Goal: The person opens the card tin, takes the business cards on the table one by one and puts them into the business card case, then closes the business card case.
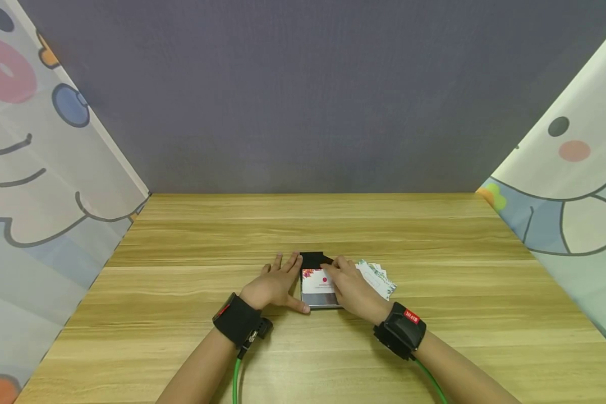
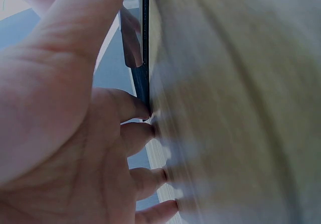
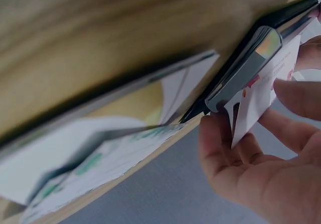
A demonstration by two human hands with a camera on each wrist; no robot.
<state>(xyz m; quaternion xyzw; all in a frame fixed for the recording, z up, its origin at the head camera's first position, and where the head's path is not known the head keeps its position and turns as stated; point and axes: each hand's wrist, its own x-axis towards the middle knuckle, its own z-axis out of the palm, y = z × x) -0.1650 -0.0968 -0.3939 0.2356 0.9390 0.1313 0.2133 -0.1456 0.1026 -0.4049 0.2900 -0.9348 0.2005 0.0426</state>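
Observation:
A business card case, black with a shiny silver part, lies on the table, its black flap spread toward the back. Over it is a white business card with pink flowers and a red dot. My left hand spreads nearly straight fingers along the case's left side, the thumb at its front corner. In the left wrist view, those fingertips rest on the wood beside the case's dark edge. My right hand pinches the card, seen tilted at the case in the right wrist view; part of it is hidden.
Several fanned white cards with green leaf prints lie right of the case, close beside my right hand. Under everything is a wooden table, a grey panel rising behind it. Green cables trail from both wrist cameras.

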